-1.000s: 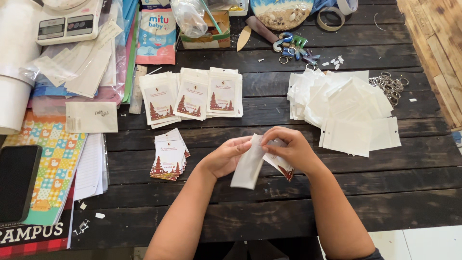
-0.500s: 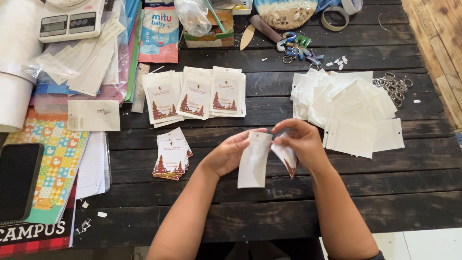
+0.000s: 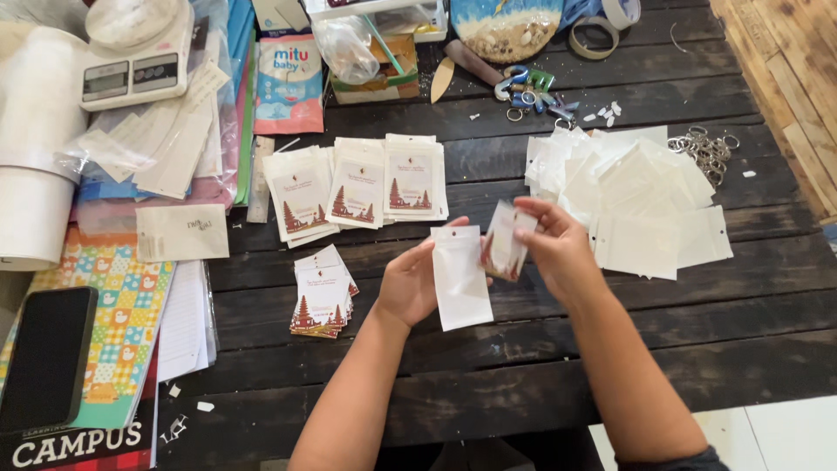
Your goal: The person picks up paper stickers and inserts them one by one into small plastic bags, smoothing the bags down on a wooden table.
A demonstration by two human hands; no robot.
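Your dark plank table [image 3: 488,384] carries: card stack [image 3: 322,303] at nine o'clock, filled pouches [image 3: 356,187] at eleven, empty white pouches [image 3: 641,196] at two.

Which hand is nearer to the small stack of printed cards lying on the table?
Left. The left hand, holding a white pouch, sits just right of the stack of printed cards. The right hand, holding a printed card, is farther right, beyond the pouch.
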